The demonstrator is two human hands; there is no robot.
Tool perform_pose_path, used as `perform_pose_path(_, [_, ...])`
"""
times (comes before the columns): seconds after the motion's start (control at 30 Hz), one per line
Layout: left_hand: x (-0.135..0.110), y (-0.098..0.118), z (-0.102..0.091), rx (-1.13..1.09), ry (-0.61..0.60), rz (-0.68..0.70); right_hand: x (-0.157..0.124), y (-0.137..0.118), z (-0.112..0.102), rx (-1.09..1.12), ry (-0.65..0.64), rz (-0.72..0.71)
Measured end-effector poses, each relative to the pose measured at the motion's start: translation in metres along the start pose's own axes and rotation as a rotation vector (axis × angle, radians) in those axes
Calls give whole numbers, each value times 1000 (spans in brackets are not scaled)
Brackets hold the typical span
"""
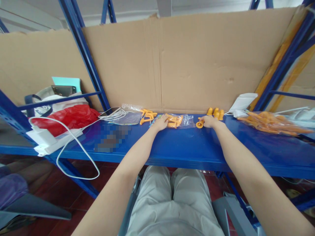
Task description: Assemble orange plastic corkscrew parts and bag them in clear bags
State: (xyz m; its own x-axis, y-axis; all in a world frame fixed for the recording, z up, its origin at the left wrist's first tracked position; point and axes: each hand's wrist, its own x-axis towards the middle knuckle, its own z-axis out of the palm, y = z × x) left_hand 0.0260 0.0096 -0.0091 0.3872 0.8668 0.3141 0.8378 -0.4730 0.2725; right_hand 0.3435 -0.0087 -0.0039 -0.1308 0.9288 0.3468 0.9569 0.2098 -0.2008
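My left hand [161, 122] is closed over the left end of a clear plastic bag [189, 120] that has orange plastic pieces [175, 121] in it. Its fingertips are partly hidden. Left of that hand lie several orange pieces with slim handles and small chains [147, 116]. My right hand [209, 121] grips an orange plastic piece with a round flared end [199, 124], which points toward me just above or on the blue shelf [182, 144]. Just behind the right hand, several orange knob-shaped pieces [216, 113] stand upright.
A large clear bag of orange pieces [270, 122] lies at the right, beside a white packet [243, 103]. At the left are a white power strip [57, 142], looped cable [115, 115] and red bag [71, 119]. Cardboard [192, 62] backs the shelf; blue posts [86, 55] flank it.
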Motion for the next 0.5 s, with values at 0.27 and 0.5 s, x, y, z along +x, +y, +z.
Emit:
perform_pose_path(0.27, [0,-1,1,-5,23,5,0,-8,-13,-149,-66,164])
perform_pose_path(0.5, [1,-3,3,-33,34,6,2,-27,-25,-189,49,86])
